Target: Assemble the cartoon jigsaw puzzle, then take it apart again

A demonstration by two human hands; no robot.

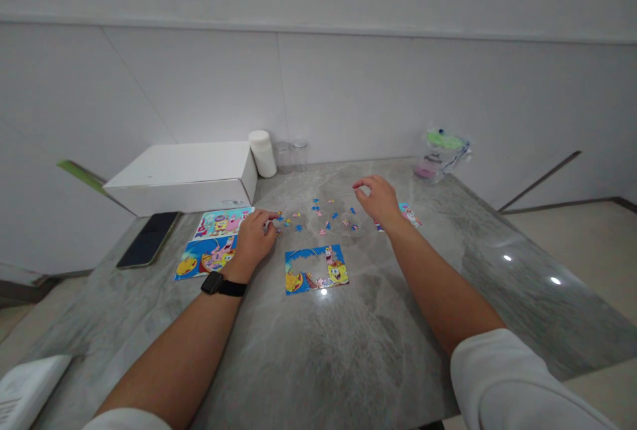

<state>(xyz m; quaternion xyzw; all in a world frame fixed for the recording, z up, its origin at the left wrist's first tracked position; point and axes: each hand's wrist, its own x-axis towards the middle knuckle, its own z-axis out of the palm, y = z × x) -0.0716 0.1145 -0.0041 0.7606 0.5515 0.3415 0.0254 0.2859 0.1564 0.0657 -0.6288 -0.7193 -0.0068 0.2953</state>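
A partly filled jigsaw puzzle [338,273] lies flat on the grey table, its border in place around a gap in the upper middle. Behind it are several loose puzzle pieces [328,225]. My left hand [256,237], with a dark watch at the wrist, rests at the left edge of these pieces, index finger stretched out and thumb apart. Over the right side of the scatter, my right hand [379,199] is raised with thumb and index fingertips brought together; anything between them is too small to make out. A printed picture sheet [199,259] lies partly behind my left hand.
At the back left stands a white box [184,174], beside a white bottle [263,154] and two clear jars [291,156]. A phone [149,240] lies at left. Toward the back right are a clear plastic bag [440,153] and a colourful card [410,215] beyond my right forearm.
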